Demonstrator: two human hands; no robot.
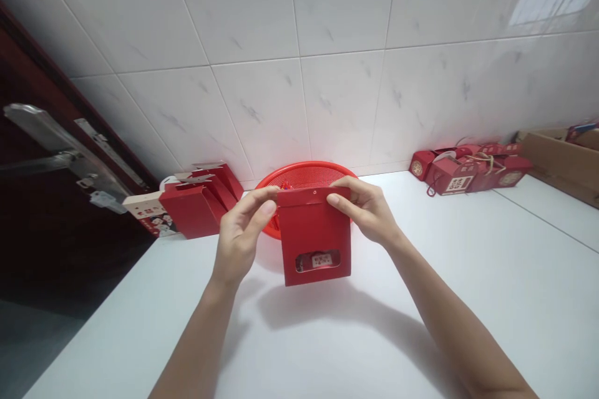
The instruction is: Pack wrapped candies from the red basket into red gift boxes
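Box (314, 229) upright lengthwise, window (318, 260) low, right fingers (343, 205) clamping it, left fingers' (262, 213) grip unclear

Red box (314, 227), grey-veined tiles (255, 109)

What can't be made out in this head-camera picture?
In the head view:
Red basket: contents mostly hidden by the held red box.
Right hand: some fingertips hidden behind that box.
Lettering in its window: too small.
Cardboard carton: cut off by the right edge.

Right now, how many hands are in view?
2: the left hand is at the upper left edge of the red box; the right hand pinches its top right corner.
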